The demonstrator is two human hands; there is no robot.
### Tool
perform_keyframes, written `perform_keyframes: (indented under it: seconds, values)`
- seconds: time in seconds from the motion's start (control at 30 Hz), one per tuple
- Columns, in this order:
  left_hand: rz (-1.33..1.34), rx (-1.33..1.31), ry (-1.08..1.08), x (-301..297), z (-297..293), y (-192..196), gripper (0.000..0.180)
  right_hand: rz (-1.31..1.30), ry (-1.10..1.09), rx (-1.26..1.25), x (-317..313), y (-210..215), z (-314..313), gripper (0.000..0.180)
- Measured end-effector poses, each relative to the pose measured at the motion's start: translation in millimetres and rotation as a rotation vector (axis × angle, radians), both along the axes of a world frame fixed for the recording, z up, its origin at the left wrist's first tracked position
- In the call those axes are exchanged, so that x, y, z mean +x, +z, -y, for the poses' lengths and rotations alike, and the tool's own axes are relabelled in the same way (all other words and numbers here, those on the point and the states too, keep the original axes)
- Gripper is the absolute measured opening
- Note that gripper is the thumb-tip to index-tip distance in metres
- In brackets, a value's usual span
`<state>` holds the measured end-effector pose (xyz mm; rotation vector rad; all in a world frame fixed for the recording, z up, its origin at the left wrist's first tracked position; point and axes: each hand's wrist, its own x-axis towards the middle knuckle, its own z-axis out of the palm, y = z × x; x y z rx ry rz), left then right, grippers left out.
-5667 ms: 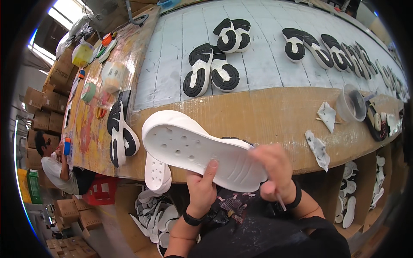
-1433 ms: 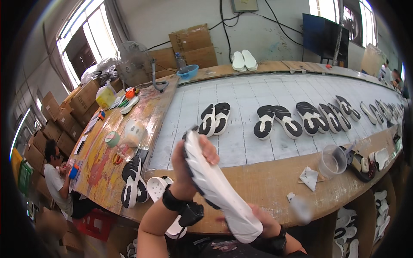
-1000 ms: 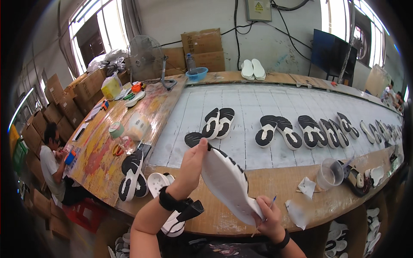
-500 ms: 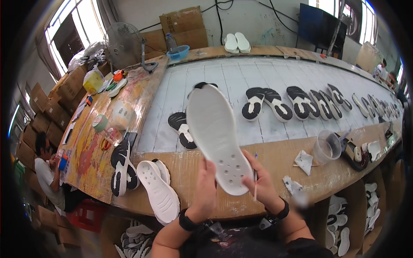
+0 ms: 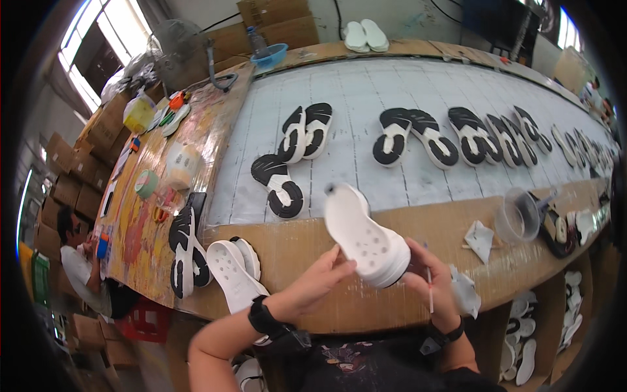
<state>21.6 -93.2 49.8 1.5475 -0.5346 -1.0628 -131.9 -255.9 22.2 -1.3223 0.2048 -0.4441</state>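
Observation:
A white shoe sole [image 5: 359,242] is held tilted above the near table edge, its toe pointing away and its hole-dotted heel toward me. Behind its toe shows another white edge, perhaps a second sole. My left hand [image 5: 320,279] has its thumb and fingertips closed on the left side of the heel. My right hand [image 5: 432,287] grips the heel's right side, with a thin white stick [image 5: 430,291] between its fingers. To the left lies a loose white sole [image 5: 234,274], partly covered by my left forearm. Several black-and-white soles [image 5: 286,198] lie beyond, bottoms up.
Black-and-white soles [image 5: 183,251] stand at the left table corner. On the right are a crumpled white cloth [image 5: 479,240] and a clear plastic tub [image 5: 518,215]. Below the edge, boxes hold more soles [image 5: 524,362]. A person [image 5: 81,268] sits at far left.
The sole has come down and right, with its toe lower and its thick heel side showing. My left hand shifted slightly right and up; my right hand moved right. The view has shifted.

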Motion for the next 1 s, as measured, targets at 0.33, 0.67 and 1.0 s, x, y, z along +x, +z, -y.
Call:
perform_keyframes:
  seconds: [0.33,0.67,1.0]
  values:
    - [0.864,0.900,0.329,196,14,-87,0.106,-0.203,-0.378,-0.647,5,-38,0,0.031]
    - [-0.430,-0.610,0.410,66,-28,42,0.056,0.081,0.045,0.214,39,21,-47,0.035]
    - [0.416,-0.553,0.306,28,-61,57,0.055,0.145,-0.049,-0.618,10,6,-53,0.049]
